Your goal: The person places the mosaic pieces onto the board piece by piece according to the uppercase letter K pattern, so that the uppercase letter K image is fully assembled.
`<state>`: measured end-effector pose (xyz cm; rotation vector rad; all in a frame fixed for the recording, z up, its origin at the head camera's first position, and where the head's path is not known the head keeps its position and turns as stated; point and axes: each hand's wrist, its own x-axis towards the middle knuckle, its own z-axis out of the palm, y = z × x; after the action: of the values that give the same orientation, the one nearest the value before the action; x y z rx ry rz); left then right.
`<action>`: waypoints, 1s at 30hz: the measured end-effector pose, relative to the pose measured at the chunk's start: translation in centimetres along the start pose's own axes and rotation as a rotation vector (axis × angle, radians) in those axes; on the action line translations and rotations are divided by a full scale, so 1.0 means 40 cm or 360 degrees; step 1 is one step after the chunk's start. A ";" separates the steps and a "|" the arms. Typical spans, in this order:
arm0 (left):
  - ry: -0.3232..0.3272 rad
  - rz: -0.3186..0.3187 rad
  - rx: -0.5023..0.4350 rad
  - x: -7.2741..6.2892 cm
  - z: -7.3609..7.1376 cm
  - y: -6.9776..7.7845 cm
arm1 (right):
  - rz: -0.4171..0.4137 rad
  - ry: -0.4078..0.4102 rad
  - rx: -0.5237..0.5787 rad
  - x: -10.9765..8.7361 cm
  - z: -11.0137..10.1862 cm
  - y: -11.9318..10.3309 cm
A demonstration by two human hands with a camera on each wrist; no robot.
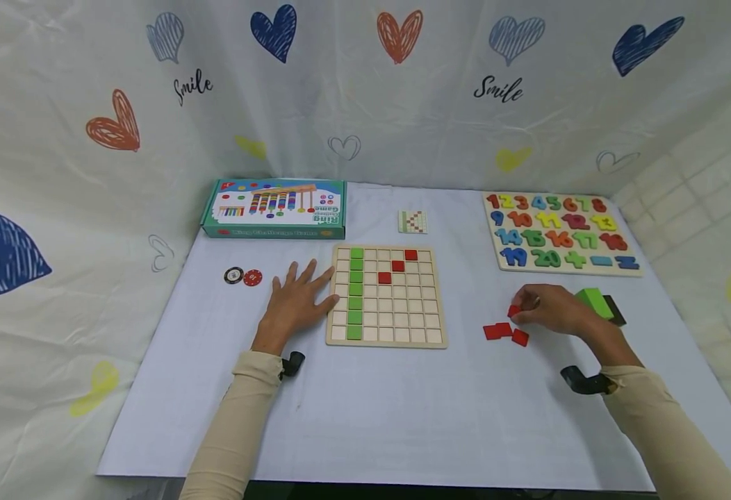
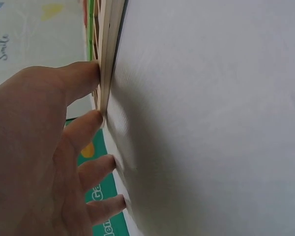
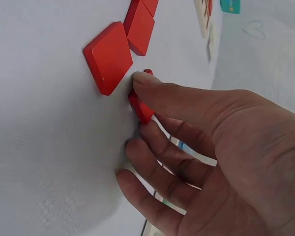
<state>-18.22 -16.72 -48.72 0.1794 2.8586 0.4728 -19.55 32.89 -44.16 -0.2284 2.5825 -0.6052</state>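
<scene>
A wooden grid board lies mid-table. One of its columns holds several green tiles, and three red tiles form a diagonal at its upper right. My left hand rests with spread fingers at the board's left edge; in the left wrist view the thumb touches its side. On the right, my right hand pinches a red square tile between thumb and fingers. Next to it, several loose red tiles lie on the cloth.
Behind my right hand lie green blocks and a dark piece. A number puzzle board sits at the back right. A small pattern card and a green game box are at the back; two round chips lie left.
</scene>
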 end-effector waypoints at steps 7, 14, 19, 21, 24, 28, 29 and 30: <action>0.0009 0.0013 -0.0014 -0.005 -0.005 0.008 | -0.0071 0.0036 -0.0022 -0.005 0.005 0.001; 0.0028 0.0017 -0.0018 -0.005 -0.006 0.011 | -0.0167 0.0074 -0.0035 -0.014 -0.002 -0.005; 0.0021 0.0012 -0.0025 -0.008 -0.009 0.013 | -0.0234 0.0125 0.0030 -0.009 -0.001 -0.034; 0.0020 0.0015 -0.0024 -0.009 -0.010 0.014 | -0.0276 0.0179 0.0056 0.003 0.005 -0.055; 0.0014 0.0014 -0.0022 -0.010 -0.011 0.014 | -0.0327 0.0251 0.0078 0.030 0.021 -0.095; 0.0002 0.0002 -0.0026 -0.010 -0.010 0.014 | -0.0372 0.0286 0.0134 0.075 0.050 -0.166; -0.0004 -0.0002 -0.0030 -0.010 -0.009 0.013 | -0.0393 0.0289 0.0149 0.087 0.059 -0.186; -0.0007 -0.0006 -0.0033 -0.010 -0.008 0.013 | -0.0423 0.0290 0.0167 0.098 0.069 -0.207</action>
<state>-17.87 -16.40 -48.16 0.1714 2.8478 0.5008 -21.23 23.48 -44.17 -0.5082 2.7053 -0.8918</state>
